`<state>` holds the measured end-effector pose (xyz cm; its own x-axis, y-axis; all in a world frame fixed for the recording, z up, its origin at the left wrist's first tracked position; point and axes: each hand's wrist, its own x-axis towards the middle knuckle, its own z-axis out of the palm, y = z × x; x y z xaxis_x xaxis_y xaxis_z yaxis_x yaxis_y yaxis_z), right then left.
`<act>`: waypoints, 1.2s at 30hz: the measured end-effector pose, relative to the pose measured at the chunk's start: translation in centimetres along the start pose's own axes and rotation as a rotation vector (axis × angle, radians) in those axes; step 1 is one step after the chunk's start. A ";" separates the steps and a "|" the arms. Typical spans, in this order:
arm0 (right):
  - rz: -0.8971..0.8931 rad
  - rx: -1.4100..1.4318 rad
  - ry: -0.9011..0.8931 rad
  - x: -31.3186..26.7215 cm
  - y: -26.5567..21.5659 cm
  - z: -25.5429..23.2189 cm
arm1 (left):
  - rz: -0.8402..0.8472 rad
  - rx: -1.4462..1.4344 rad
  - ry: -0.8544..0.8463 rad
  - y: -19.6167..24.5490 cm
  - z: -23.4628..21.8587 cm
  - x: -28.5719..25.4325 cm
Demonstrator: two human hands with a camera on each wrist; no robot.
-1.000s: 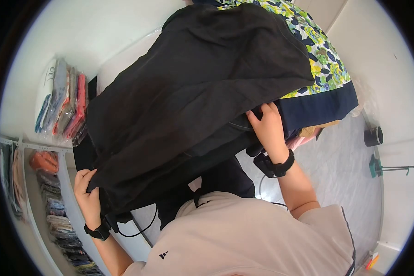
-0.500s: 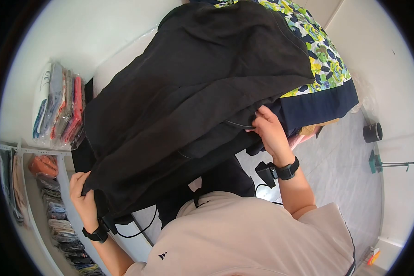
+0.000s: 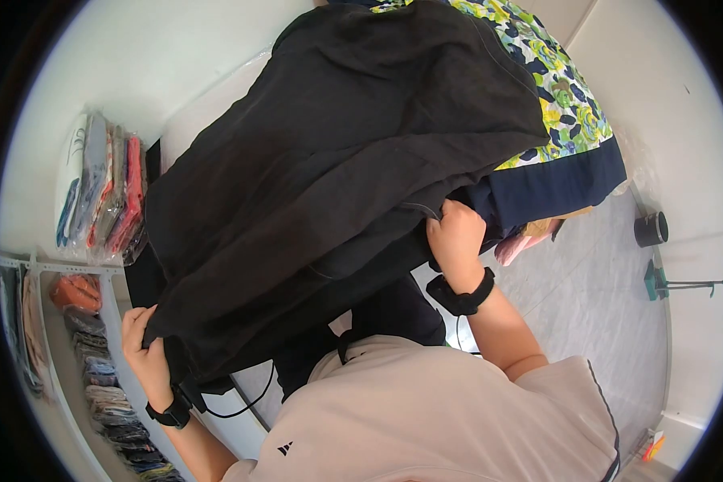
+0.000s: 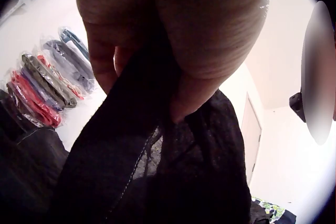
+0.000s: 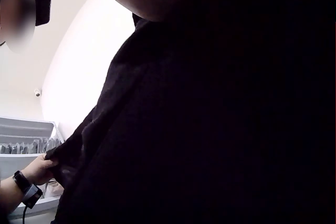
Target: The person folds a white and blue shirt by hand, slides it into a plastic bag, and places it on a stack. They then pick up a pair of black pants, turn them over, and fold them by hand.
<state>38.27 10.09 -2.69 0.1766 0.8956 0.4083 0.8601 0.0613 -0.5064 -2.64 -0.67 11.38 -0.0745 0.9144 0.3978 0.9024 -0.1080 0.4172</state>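
A large black garment [image 3: 337, 153] with pale stitching lies spread and wrinkled across the surface in front of me. At its near left corner my left hand [image 3: 148, 353] pinches the cloth; the left wrist view shows the thumb [image 4: 197, 95] and fingers on either side of a fold, beside a stitched seam. My right hand [image 3: 458, 241] grips the garment's near edge further right, knuckles upward, its fingertips hidden in the cloth. Between the two hands the edge hangs in a long fold. Dark cloth fills most of the right wrist view.
A floral cloth with a navy border [image 3: 554, 181] lies under the garment at the far right. Bagged folded clothes [image 3: 108, 189] stand at the left, above shelves of more folded clothes [image 3: 108, 394]. A black bin [image 3: 651, 230] and a green dustpan [image 3: 656, 281] are on the right.
My right hand has shifted its hold along the near edge, moving slightly toward me and turning knuckles up. The left hand has moved a little left and toward me, still pinching the corner.
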 end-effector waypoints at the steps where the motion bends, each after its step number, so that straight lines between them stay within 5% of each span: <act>1: -0.016 -0.029 0.049 0.0 -0.3 0.1 | 0.005 -0.004 -0.001 -0.1 0.0 0.0; 7: -0.021 0.009 0.033 0.0 -1.2 -0.4 | -0.013 0.013 -0.004 -0.2 -0.1 -0.3; 9: -0.314 -0.145 0.043 -1.8 -2.4 -1.9 | -0.008 0.023 -0.003 -0.4 0.1 -0.6; 10: -0.378 -0.193 -0.139 -2.9 -2.1 -2.8 | 0.000 0.031 -0.005 -0.4 0.2 -0.8; 12: -0.407 0.163 -0.500 -1.9 -0.5 -5.5 | -0.011 0.039 -0.039 -0.2 0.3 -1.0; 14: 0.146 0.369 -0.891 2.0 -0.2 -9.3 | -0.032 0.052 -0.072 -0.2 0.6 -1.0; 16: -0.526 0.218 -0.370 6.0 2.0 -9.7 | 0.030 0.146 -0.140 -0.9 0.6 -0.8; 18: -0.642 -0.090 -0.054 8.7 1.3 -9.6 | 0.130 0.204 -0.118 -0.8 0.1 0.3; 21: -0.647 -0.051 -0.185 11.2 4.9 -7.8 | 0.109 0.247 0.051 1.0 -1.7 2.0; 23: -0.622 0.016 -0.289 11.6 6.3 -7.3 | 0.331 0.450 0.178 1.7 -2.8 1.9; 24: -0.615 -0.002 -0.303 11.2 5.9 -7.6 | 0.293 0.467 0.178 1.4 -3.0 1.2; 28: -0.612 -0.065 -0.297 10.3 6.4 -7.1 | 0.396 0.476 0.070 -1.1 -1.1 -2.6; 32: -0.561 -0.151 -0.308 9.9 6.8 -6.9 | 0.131 0.321 -0.209 -4.1 3.2 -6.1; 36: -0.553 -0.166 -0.313 9.9 6.7 -6.8 | 0.083 0.274 -0.219 -4.3 3.5 -5.6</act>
<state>49.07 16.39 3.12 -0.4389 0.8390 0.3217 0.8511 0.5030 -0.1506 -4.59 -3.98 4.48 0.0692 0.9720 0.2245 0.9841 -0.1033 0.1442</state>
